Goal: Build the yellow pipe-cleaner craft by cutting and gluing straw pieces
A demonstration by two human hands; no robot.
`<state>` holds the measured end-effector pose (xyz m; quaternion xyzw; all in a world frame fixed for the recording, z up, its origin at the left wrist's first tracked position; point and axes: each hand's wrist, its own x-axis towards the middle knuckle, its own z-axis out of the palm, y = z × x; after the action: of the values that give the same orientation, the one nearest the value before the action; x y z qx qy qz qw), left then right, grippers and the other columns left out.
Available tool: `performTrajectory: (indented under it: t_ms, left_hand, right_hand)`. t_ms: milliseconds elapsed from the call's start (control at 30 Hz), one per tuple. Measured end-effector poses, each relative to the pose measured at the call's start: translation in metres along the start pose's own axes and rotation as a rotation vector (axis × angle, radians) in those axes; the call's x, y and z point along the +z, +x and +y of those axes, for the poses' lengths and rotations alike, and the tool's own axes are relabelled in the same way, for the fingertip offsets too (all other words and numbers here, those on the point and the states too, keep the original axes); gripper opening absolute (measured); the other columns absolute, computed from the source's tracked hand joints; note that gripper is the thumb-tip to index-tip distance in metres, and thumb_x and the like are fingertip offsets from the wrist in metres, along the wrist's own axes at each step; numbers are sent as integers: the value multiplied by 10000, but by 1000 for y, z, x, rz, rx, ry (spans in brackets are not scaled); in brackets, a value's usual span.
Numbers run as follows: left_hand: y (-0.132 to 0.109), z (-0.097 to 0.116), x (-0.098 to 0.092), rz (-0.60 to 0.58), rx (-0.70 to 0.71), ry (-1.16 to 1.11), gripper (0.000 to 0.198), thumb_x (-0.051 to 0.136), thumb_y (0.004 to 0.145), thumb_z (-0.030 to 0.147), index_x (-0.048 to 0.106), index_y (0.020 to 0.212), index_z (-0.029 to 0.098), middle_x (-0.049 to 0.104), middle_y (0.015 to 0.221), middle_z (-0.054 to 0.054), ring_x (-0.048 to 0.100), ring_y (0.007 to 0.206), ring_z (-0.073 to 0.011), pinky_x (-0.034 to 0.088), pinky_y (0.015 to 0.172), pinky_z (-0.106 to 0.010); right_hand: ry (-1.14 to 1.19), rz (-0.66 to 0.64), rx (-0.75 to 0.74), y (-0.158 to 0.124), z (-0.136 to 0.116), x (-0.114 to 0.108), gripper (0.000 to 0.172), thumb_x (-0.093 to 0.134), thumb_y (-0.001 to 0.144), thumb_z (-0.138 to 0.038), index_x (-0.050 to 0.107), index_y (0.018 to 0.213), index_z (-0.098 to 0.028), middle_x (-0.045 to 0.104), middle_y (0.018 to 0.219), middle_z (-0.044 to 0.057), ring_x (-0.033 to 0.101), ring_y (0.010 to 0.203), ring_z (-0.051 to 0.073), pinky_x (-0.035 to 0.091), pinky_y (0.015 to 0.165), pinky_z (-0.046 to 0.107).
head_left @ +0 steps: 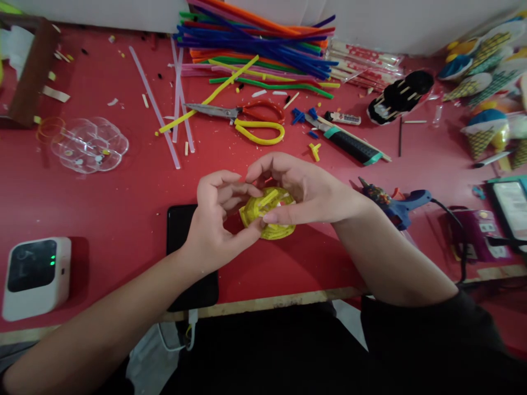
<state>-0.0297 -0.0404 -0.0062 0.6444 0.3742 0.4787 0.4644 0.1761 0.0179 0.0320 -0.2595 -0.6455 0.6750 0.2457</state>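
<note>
Between my two hands, just above the red table (135, 203), is a small rounded yellow piece (278, 231) that looks made of coiled pipe cleaner. Pale and reddish bits show on its upper side. My left hand (220, 219) grips its near left edge, thumb against it and fingers curled behind. From the right, my right hand (304, 189) curves over it, thumb laid across the top and fingertips at the far side. Both thumb tips meet on the piece. Part of it is covered by my fingers. Under my left wrist lies a black phone (193, 296).
Beyond my hands lie scissors (234, 113), a utility knife (349, 144) and a heap of colourful pipe cleaners (263, 41). A glue gun (405, 208) with a cable rests right. A clear flower-shaped tray (88, 145) and a white device (39, 277) are left.
</note>
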Motion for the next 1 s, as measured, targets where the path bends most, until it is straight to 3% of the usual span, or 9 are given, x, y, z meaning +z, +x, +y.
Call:
performTrajectory:
  t_ms: [767,900,1000]
  left_hand:
    - [1,1,-1,-17,-5,-10,580,818,862,209,362,1212,290,699,1182,-61,766,1163,-252,685,993,-487]
    - [0,0,-1,-22,-14,-32,588,801,865,196,343,1218,300,699,1201,-66,767,1168,-244,681,992,-464]
    - [0,-1,-2,-26,-7,-67,599,774,887,199,309,1246,313,709,1192,-50,784,1126,-215,681,985,-432]
  right_hand:
    - [6,-3,34,1,1,0,513,858,811,-303,545,1200,-184,602,1047,8,640,892,124,562,761,263]
    - [-24,22,1,-2,-4,-8,495,850,834,-373,582,1211,-198,649,1158,50,659,1073,169,576,889,301]
    - [-159,148,-32,-15,-10,-17,457,851,847,-411,640,1208,-226,693,1254,67,652,1209,200,537,1069,368]
